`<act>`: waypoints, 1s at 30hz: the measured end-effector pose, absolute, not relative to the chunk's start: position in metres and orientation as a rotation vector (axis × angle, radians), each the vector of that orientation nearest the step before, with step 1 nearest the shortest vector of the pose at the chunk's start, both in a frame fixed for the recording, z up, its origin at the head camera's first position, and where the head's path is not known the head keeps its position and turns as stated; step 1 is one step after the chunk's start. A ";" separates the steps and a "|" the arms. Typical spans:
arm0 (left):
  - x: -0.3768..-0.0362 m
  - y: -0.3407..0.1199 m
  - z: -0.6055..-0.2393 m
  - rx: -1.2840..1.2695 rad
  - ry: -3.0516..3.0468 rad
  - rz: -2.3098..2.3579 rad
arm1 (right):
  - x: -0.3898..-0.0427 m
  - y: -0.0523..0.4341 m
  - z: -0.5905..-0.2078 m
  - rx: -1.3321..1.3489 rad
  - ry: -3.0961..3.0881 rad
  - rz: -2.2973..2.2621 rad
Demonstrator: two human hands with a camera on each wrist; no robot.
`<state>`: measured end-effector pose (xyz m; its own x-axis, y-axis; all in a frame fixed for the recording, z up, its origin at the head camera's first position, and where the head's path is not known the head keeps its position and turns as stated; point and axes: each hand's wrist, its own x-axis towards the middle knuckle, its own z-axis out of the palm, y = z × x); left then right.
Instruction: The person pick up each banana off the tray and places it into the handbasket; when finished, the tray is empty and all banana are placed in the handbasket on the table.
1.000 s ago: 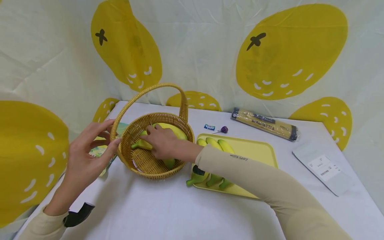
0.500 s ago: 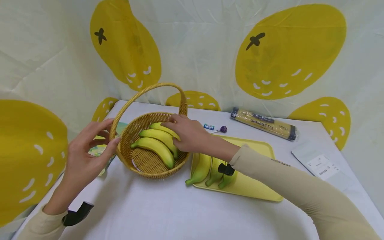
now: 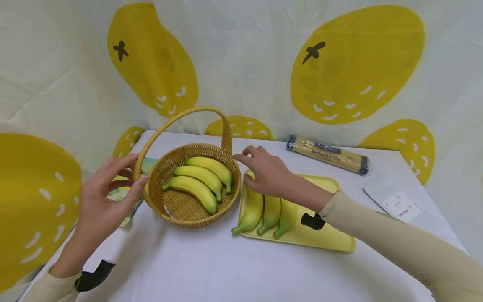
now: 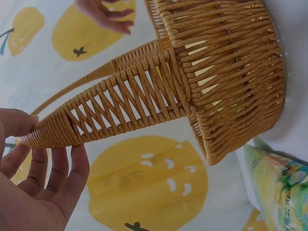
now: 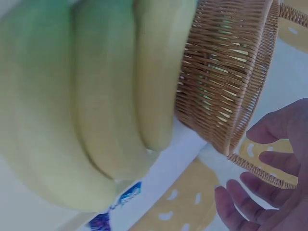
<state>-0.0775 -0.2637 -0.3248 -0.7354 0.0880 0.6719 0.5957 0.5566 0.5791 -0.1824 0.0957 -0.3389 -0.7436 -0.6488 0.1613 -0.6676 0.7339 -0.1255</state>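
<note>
My left hand [image 3: 103, 197] pinches the left side of the handle of a wicker basket [image 3: 183, 221], thumb on one side and fingers on the other in the left wrist view. Three bananas [image 3: 193, 191] lie side by side in the basket. My right hand [image 3: 271, 171] is off the basket's right rim, holding nothing, its fingers loosely bent and spread in the right wrist view. Below that hand, three more bananas [image 3: 252, 214] rest on the left part of a yellow tray [image 3: 332, 235], stem ends over its front edge. The hand hides their far ends in the head view.
A spaghetti pack [image 3: 327, 155] lies at the back right, a pale grey packet [image 3: 392, 203] at the right. Behind the basket's left side is a colourful bag [image 4: 284, 187]. A small blue wrapper [image 5: 127, 193] and a purple lollipop [image 5: 100, 222] show in the right wrist view.
My right hand has drawn out of the basket and moved right to above the tray, uncovering three bananas inside. My left hand stays on the handle.
</note>
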 end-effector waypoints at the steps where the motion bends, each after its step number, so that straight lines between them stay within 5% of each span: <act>1: -0.077 -0.264 -0.325 -0.551 -2.198 -1.124 | -0.180 0.099 -0.340 1.061 -2.831 0.265; 30: -0.077 -0.264 -0.330 -0.517 -2.196 -1.092 | -0.138 0.176 -0.382 0.758 -2.967 0.357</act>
<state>-0.0775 -0.2638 -0.3295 -0.7284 0.0678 0.6818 0.5845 0.5807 0.5667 -0.1382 0.1759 -0.3824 -0.8776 -0.4660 0.1130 -0.4795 0.8525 -0.2080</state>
